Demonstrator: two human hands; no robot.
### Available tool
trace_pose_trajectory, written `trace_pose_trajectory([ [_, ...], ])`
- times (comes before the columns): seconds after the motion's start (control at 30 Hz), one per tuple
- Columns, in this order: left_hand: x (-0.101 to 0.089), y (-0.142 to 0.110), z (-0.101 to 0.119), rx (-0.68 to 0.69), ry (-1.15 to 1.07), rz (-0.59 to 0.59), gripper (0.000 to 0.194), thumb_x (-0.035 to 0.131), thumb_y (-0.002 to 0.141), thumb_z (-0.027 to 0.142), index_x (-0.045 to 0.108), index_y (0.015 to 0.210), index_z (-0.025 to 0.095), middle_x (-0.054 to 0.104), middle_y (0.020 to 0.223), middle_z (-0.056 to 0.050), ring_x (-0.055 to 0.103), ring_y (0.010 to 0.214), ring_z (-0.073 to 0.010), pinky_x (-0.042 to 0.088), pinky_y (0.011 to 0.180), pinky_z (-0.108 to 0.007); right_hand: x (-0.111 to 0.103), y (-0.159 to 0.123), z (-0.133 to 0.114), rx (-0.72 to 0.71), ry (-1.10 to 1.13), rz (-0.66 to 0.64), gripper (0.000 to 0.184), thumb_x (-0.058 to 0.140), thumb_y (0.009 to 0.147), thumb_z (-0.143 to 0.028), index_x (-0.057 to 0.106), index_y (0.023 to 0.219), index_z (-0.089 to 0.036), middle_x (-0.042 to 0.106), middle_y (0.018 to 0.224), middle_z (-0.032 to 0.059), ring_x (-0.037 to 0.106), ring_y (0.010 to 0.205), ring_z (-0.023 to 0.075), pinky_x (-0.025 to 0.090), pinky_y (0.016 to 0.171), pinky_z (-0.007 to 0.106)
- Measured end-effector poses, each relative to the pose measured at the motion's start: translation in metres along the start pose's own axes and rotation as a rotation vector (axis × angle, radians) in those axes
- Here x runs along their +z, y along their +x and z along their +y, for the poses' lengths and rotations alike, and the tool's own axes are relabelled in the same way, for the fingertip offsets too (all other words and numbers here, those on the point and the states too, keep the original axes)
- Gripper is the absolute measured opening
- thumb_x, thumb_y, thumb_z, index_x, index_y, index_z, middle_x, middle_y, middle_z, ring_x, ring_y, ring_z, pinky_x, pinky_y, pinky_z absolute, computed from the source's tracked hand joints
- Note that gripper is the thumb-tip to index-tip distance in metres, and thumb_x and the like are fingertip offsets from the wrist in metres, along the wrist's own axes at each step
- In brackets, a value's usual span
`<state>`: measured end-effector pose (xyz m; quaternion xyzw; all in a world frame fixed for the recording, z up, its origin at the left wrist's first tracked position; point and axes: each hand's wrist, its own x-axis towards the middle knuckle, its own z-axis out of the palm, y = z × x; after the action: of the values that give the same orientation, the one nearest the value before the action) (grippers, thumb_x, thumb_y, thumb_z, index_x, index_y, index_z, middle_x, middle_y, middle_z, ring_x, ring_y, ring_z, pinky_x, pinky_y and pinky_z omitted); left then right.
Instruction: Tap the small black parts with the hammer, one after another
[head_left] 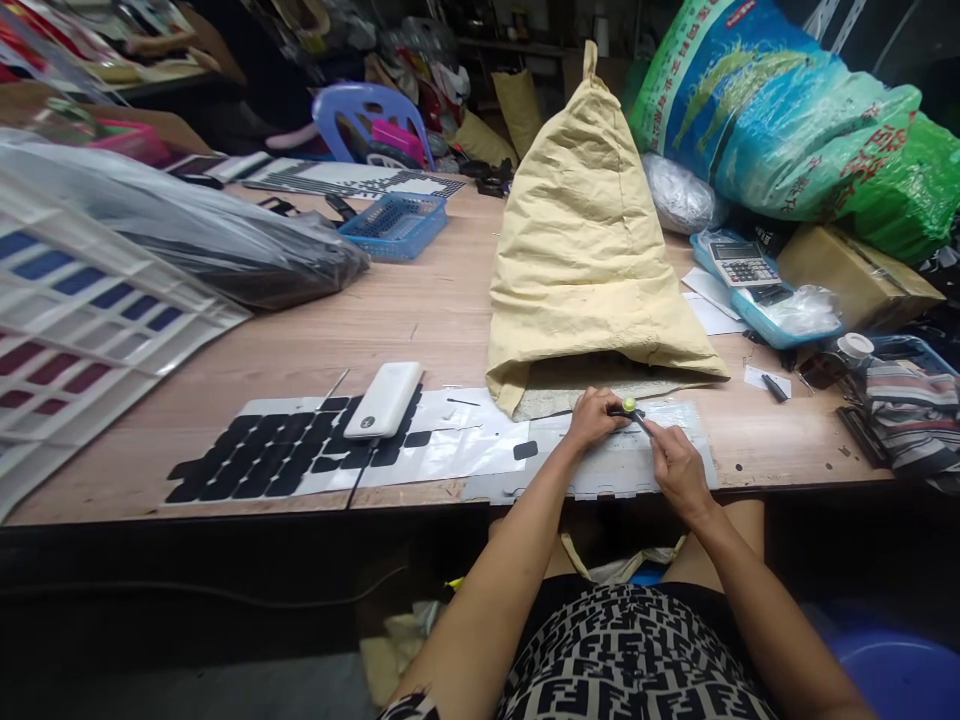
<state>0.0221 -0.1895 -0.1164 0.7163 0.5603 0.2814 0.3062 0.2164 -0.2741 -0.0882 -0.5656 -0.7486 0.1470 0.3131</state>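
Observation:
My left hand [594, 418] and my right hand [679, 468] meet over a pale flat sheet [615, 470] at the table's near edge. Between the fingertips of both is a small dark tool with a yellow-green tip [628, 407]; the left hand pinches its head end and the right hand grips its thin shaft. A single black sticker piece [525, 450] lies on the sheet just left of my left hand. Further left, a sheet of black die-cut pieces [277, 455] lies flat with a white power bank [385, 399] on top.
A tall tan sack [585, 240] stands right behind my hands. A blue tray with a calculator [742, 265], a cardboard box [855, 275] and big printed bags [772, 110] fill the right. A blue basket [395, 225], a dark plastic bag [225, 245] and a colour-swatch board [75, 320] sit left.

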Motion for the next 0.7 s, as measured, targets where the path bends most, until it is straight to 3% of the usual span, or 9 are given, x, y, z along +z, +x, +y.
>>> trace_pose_trajectory([
  [0.43,0.001,0.000,0.001,-0.028,-0.032,0.011,0.020,0.082,0.076,0.029,0.081,0.097,0.028,0.071,0.096,-0.001,0.055,0.102,-0.0247,0.044,0.091,-0.039,-0.012,-0.008,0.010,-0.006,-0.041,0.036,0.040,0.040,0.103,-0.026,0.066,0.133,-0.021,0.066,0.099,0.0078,0.065,0.092,0.0187,0.053,0.085,0.029],
  [0.57,0.001,0.000,0.001,-0.024,-0.037,0.009,0.019,0.082,0.076,0.029,0.081,0.094,0.027,0.072,0.096,-0.002,0.055,0.102,-0.0256,0.043,0.089,-0.039,-0.026,-0.005,0.031,0.044,-0.134,0.128,0.038,0.044,0.102,-0.028,0.067,0.131,-0.020,0.068,0.104,0.0077,0.064,0.095,0.0190,0.049,0.086,0.029],
  [0.7,0.000,0.000,0.000,-0.019,-0.028,-0.001,0.018,0.082,0.075,0.029,0.081,0.092,0.028,0.071,0.094,-0.002,0.055,0.101,-0.0256,0.044,0.088,-0.038,-0.046,0.002,0.067,0.130,-0.431,0.188,0.036,0.047,0.099,-0.027,0.070,0.126,-0.022,0.066,0.097,0.0072,0.057,0.086,0.0189,0.041,0.074,0.029],
])
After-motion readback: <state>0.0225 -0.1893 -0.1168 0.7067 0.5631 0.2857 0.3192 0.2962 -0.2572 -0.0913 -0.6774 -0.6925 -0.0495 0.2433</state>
